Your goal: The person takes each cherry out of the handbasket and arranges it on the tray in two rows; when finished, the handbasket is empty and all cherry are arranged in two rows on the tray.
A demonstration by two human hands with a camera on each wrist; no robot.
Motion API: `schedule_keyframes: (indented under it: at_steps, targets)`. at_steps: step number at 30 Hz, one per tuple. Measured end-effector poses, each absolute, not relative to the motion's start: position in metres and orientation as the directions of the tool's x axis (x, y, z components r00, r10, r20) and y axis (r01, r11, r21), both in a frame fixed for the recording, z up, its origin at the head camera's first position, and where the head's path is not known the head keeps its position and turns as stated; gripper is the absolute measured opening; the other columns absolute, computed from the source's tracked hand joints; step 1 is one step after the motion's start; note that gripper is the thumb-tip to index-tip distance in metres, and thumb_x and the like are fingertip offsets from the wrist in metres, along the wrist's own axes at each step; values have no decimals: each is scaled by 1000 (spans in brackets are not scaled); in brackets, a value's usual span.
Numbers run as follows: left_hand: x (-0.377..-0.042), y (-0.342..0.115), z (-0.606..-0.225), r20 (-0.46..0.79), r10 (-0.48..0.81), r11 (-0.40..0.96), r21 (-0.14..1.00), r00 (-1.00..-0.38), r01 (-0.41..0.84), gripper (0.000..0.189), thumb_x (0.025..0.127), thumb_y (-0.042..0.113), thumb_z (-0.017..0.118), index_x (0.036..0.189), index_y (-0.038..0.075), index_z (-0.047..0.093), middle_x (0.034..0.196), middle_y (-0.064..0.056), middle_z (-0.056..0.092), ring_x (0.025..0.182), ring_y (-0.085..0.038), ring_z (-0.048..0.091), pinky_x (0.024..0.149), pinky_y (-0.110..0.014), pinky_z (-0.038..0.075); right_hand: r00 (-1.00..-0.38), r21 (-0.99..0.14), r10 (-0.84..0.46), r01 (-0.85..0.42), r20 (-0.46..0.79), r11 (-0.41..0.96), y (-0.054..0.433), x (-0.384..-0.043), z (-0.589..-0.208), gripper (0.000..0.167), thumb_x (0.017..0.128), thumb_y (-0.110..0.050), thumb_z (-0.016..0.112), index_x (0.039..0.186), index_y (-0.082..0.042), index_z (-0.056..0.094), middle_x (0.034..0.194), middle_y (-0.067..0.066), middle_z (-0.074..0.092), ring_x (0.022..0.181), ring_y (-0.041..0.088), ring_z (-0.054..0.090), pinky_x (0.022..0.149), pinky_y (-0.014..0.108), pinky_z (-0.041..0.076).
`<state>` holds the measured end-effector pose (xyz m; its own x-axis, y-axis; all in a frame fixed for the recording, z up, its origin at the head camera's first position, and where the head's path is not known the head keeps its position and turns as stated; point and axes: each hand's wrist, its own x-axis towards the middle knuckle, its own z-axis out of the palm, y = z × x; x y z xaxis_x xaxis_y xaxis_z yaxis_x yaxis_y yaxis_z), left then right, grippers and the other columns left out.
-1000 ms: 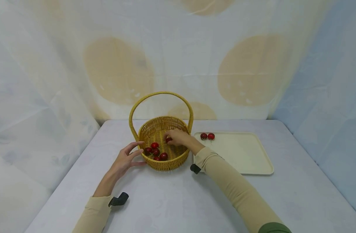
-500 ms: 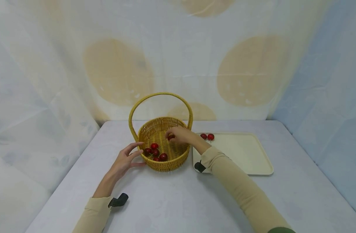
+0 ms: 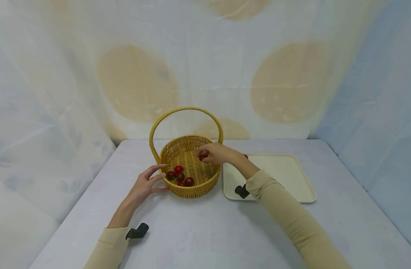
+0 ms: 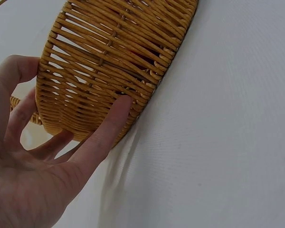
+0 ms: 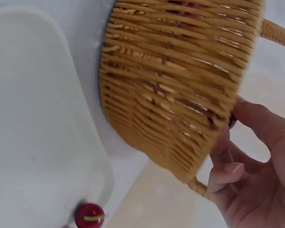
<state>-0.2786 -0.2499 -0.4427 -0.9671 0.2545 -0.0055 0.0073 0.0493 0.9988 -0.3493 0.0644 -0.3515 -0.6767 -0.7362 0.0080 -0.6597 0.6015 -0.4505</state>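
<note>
A round yellow wicker basket (image 3: 192, 191) with a tall hoop handle stands at the table's middle back. Several dark red cherries (image 3: 189, 182) lie at its near left inside. My left hand (image 3: 143, 185) grips the basket's left side, its fingers at the rim and the thumb (image 4: 109, 126) along the outer wall. Over the right part of the basket, my right hand (image 3: 220, 154) pinches one cherry (image 3: 203, 157) between thumb and fingertips. In the right wrist view that cherry (image 5: 232, 121) shows as a dark bit beside the rim.
Right of the basket lies a cream rectangular tray (image 3: 279, 179), partly under my right forearm. A cherry (image 5: 89, 216) with a stem shows at its corner in the right wrist view. A patterned cloth (image 3: 205, 74) hangs behind the table.
My right hand has moved right with the cherry, from the basket's middle toward its right rim, and now hides most of the cherries on the tray. My left hand has stayed put.
</note>
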Motion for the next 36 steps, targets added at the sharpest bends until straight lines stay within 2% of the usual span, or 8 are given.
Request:
schedule_keyframes:
  at_steps: [5, 9, 14, 17, 23, 28, 36]
  targets:
    - [-278, -250, -440, -2, 254, 47, 999, -967, 11, 59, 97, 27, 62, 147, 5, 38, 161, -4, 23, 146, -39, 29, 85, -57, 58, -674, -480, -738, -652, 13, 587, 79, -340, -339, 27, 97, -13, 61, 124, -11, 63, 117, 8, 68, 111, 23, 63, 98, 40, 54]
    - [-279, -250, -439, 2, 255, 45, 999, -967, 14, 58, 97, 26, 62, 146, 5, 38, 161, -4, 23, 146, -38, 29, 85, -56, 58, -664, -508, -747, -655, 35, 559, 90, -335, -334, 26, 97, -13, 61, 124, -12, 63, 116, 7, 67, 106, 21, 62, 87, 32, 56]
    - [-278, -250, -439, 0, 251, 38, 999, -968, 9, 58, 97, 25, 62, 146, 4, 38, 160, -5, 23, 146, -38, 28, 86, -58, 57, -655, -546, -755, -640, 20, 541, 107, -329, -332, 26, 98, -16, 60, 125, -13, 62, 115, 10, 66, 85, 17, 65, 66, 27, 59]
    - [-277, -249, -439, 0, 253, 39, 999, -967, 10, 59, 98, 25, 62, 147, 3, 37, 161, -6, 23, 146, -39, 27, 86, -59, 56, -653, -559, -757, -631, 9, 538, 118, -327, -333, 26, 99, -16, 59, 125, -15, 62, 115, 10, 65, 71, 14, 64, 62, 29, 59]
    - [-277, -248, -439, -5, 256, 39, 999, -967, 5, 59, 97, 26, 62, 146, 5, 38, 160, -3, 24, 146, -38, 28, 86, -59, 57, -680, -585, -733, -604, 25, 541, 143, -324, -333, 27, 99, -19, 60, 125, -15, 63, 113, 8, 67, 61, 12, 60, 56, 31, 57]
    - [-277, -248, -439, -2, 256, 43, 999, -967, 10, 60, 97, 27, 63, 147, 5, 38, 161, -4, 22, 146, -39, 28, 86, -58, 57, -710, -621, -704, -563, 25, 545, 168, -326, -337, 27, 97, -17, 62, 124, -13, 62, 110, 12, 67, 61, 14, 60, 57, 30, 56]
    - [-277, -249, -441, -11, 252, 36, 999, -968, -2, 58, 97, 26, 63, 146, 6, 39, 160, -3, 24, 146, -38, 28, 86, -59, 57, -752, -568, -659, -545, 6, 617, 204, -330, -352, 31, 97, -14, 61, 127, -7, 60, 120, 16, 66, 62, 15, 61, 61, 36, 57]
